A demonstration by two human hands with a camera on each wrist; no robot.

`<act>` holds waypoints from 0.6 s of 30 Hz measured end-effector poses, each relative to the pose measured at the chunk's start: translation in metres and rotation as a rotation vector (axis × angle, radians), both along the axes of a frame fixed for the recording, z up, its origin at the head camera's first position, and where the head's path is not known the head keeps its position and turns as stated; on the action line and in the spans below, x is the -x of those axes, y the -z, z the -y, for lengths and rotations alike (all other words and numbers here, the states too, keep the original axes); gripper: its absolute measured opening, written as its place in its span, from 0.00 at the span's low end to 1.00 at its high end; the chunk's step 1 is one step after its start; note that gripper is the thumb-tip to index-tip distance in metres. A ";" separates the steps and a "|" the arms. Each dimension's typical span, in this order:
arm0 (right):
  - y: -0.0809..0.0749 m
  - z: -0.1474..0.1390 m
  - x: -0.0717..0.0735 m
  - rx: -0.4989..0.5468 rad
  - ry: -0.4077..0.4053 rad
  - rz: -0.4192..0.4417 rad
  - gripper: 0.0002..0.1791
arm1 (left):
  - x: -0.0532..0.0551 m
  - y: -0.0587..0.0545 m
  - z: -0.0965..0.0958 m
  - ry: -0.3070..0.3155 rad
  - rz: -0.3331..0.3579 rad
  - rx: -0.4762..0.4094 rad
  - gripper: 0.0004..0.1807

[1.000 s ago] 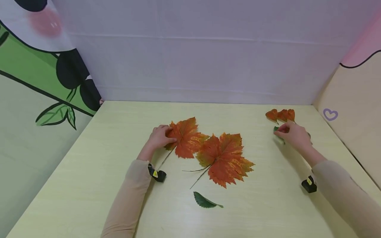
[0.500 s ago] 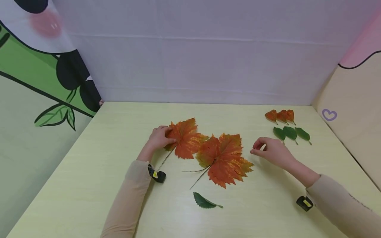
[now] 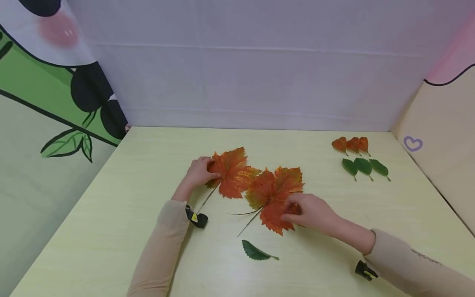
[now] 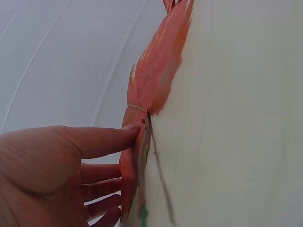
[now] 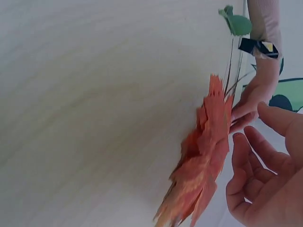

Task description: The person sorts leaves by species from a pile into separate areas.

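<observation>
Two big orange-red artificial maple leaves lie on the table. My left hand [image 3: 200, 172] rests at the left edge of the left maple leaf [image 3: 233, 177]. In the left wrist view the thumb [image 4: 106, 142] lies straight across this leaf, with the other fingers along its edge. My right hand [image 3: 308, 210] is over the right lobe of the right maple leaf [image 3: 276, 185]. The right wrist view shows its fingers loosely bent, with a gap to the thumb and nothing held. A single green leaf [image 3: 256, 251] lies nearer the front.
At the far right of the table [image 3: 148, 247], three small orange leaves [image 3: 353, 144] lie in a row. Three green leaves [image 3: 363, 166] form another row just in front of them. A pale lilac cloth wall [image 3: 237, 86] stands behind the table.
My right hand has left the green row, uncovering its three leaves, and moved left and nearer to over the right maple leaf. The left hand has stayed in place.
</observation>
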State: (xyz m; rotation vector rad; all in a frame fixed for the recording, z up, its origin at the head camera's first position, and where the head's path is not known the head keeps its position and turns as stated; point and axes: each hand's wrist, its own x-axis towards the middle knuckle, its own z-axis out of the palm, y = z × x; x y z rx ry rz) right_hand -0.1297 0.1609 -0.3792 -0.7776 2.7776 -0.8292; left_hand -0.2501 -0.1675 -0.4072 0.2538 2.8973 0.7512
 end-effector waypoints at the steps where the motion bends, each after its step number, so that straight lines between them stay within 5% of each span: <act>1: 0.000 0.004 -0.003 -0.005 -0.018 -0.004 0.08 | 0.000 -0.001 0.000 -0.002 0.004 -0.001 0.34; 18: 0.004 0.054 -0.038 -0.081 -0.203 0.035 0.22 | -0.003 -0.005 0.000 -0.007 0.026 -0.012 0.35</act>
